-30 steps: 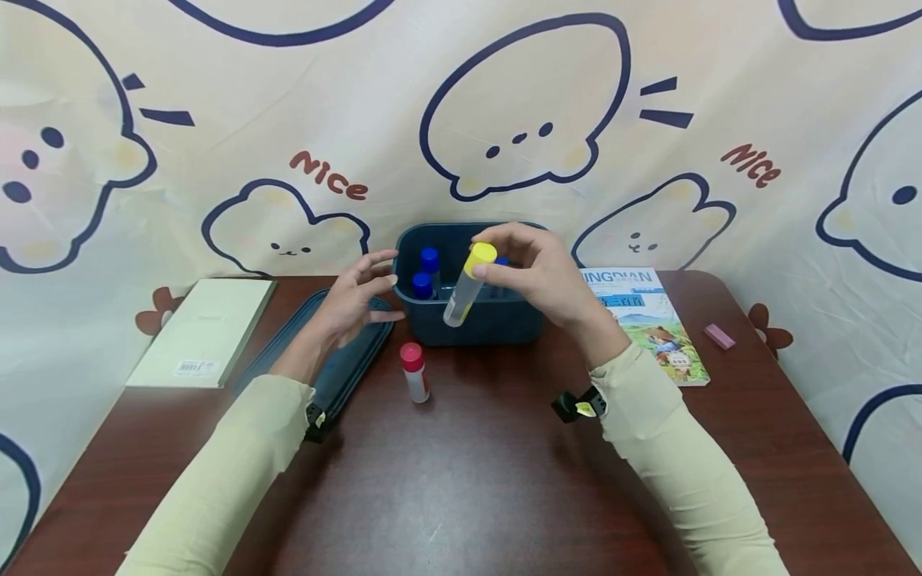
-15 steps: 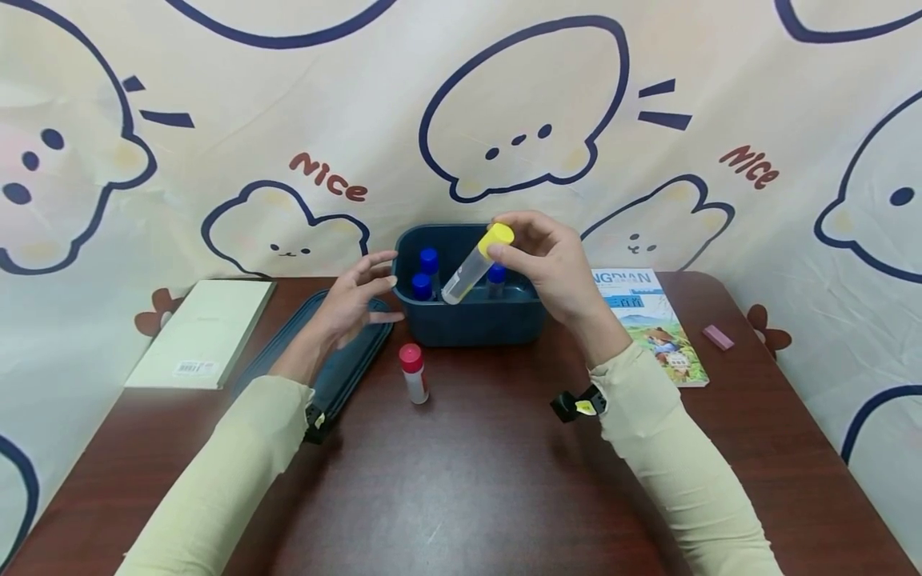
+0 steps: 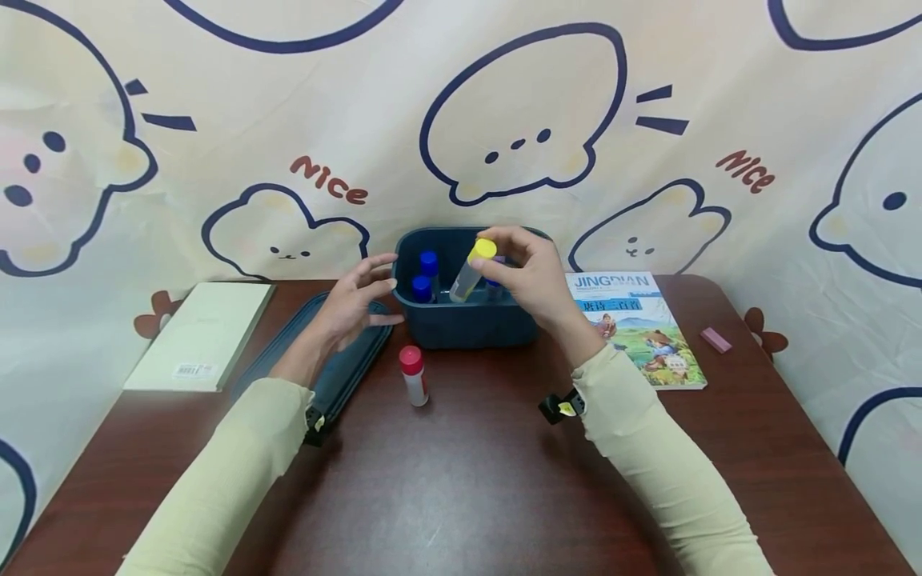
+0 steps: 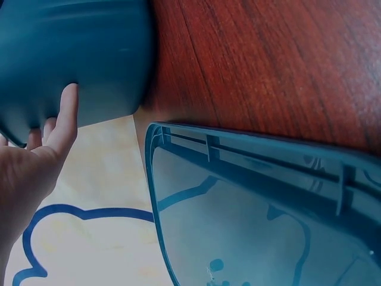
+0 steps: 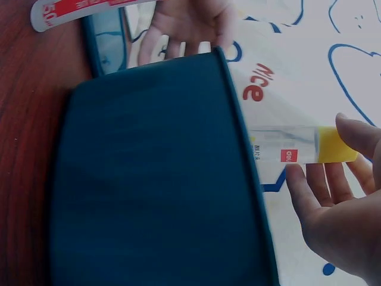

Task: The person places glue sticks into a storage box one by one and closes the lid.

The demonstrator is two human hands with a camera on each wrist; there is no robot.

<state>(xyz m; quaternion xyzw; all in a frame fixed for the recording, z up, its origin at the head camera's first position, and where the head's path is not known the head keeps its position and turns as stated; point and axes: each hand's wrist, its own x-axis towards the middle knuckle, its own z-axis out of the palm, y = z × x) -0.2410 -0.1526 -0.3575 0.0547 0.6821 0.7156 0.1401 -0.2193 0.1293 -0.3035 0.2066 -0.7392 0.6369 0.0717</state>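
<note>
My right hand [image 3: 531, 276] pinches the yellow cap of a clear, labelled glue bottle [image 3: 465, 282], which tilts with its lower end inside the dark blue plastic bin [image 3: 471, 324]. In the right wrist view, the bottle [image 5: 286, 145] crosses behind the bin's rim. My left hand [image 3: 353, 300] rests its fairly straight fingers against the bin's left side; the left wrist view has one finger [image 4: 69, 110] along the wall. Two blue-capped bottles [image 3: 422, 288] stand at the bin's left end, and another is partly hidden behind my right hand.
A red-capped bottle [image 3: 414, 376] stands on the table before the bin. The blue lid [image 3: 349, 352] lies under my left forearm. A pale book [image 3: 202, 336] is at far left; an illustrated book [image 3: 651, 340] and a pink eraser [image 3: 716, 340] are at right. A patterned cloth hangs behind.
My right hand moved right and up with the yellow-capped bottle, then back left and down, and the bottle's lower end is now deeper in the bin. My left hand has stayed put.
</note>
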